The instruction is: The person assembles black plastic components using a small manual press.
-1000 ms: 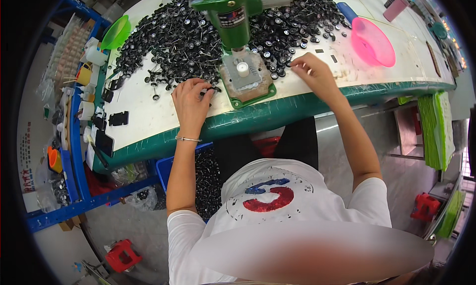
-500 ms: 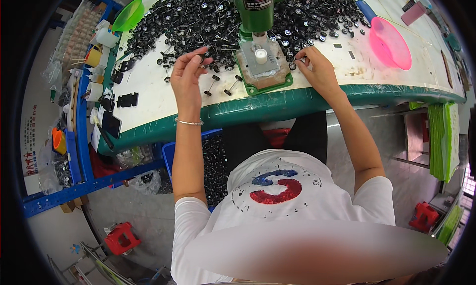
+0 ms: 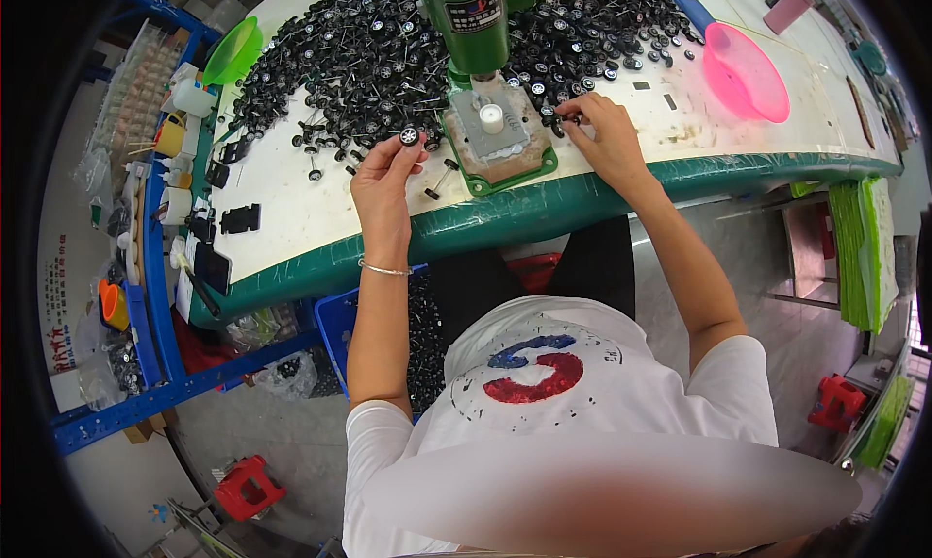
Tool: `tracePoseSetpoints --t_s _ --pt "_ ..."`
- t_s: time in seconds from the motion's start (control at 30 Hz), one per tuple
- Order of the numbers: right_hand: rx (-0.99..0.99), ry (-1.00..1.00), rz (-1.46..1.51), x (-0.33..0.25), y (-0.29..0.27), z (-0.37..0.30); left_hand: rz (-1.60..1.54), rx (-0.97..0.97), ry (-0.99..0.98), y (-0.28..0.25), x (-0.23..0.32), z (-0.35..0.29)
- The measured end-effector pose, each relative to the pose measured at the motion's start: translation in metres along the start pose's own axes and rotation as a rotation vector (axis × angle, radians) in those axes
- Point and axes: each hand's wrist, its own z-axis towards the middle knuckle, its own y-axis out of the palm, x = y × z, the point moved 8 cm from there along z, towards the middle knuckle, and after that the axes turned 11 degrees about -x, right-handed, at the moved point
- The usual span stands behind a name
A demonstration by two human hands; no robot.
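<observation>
A small black toy wheel point(image 3: 410, 137) with a silver spoked hub is pinched between thumb and fingers of my left hand point(image 3: 383, 194), just left of the press. Whether an axle is attached to it is hidden by the hand. Right of the press base, my right hand point(image 3: 607, 141) has its thumb and fingertips closed at a small black wheel point(image 3: 558, 123) beside the heap. Between them stands a green press point(image 3: 476, 34); a white round piece point(image 3: 491, 118) sits on its base plate point(image 3: 476, 155). An axle with wheels point(image 3: 442, 180) lies near my left hand.
A large heap of black wheels and axles point(image 3: 340, 63) spreads behind and around the press. At the right lies a pink basin point(image 3: 746, 73), at the far left a green one point(image 3: 233, 51). Black parts point(image 3: 241, 218) lie on the left. A blue bin point(image 3: 335, 325) stands below the table edge.
My left hand has turned and drawn nearer the press, and a wheel now shows in its fingers. My right hand has stayed by the wheels beside the press. The whole view has shifted slightly.
</observation>
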Motion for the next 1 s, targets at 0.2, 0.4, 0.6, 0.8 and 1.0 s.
tracePoseSetpoints --t_s 0.2,0.4,0.6,0.8,1.0 --pt "0.12 -0.166 0.252 -0.043 -0.023 0.017 0.001 -0.016 0.027 0.015 0.002 0.003" --pt "-0.044 -0.294 0.162 -0.086 0.006 0.031 0.031 -0.075 0.015 0.03 0.005 0.007" --pt "0.016 -0.31 0.034 -0.096 0.003 0.04 0.032 -0.078 0.006 0.026 0.007 0.006" --pt "-0.191 -0.065 0.383 -0.066 0.019 0.055 0.025 -0.114 0.068 0.049 0.019 0.016" --pt "-0.032 -0.069 0.573 -0.046 -0.007 0.055 0.124 -0.218 0.048 0.076 0.009 0.031"
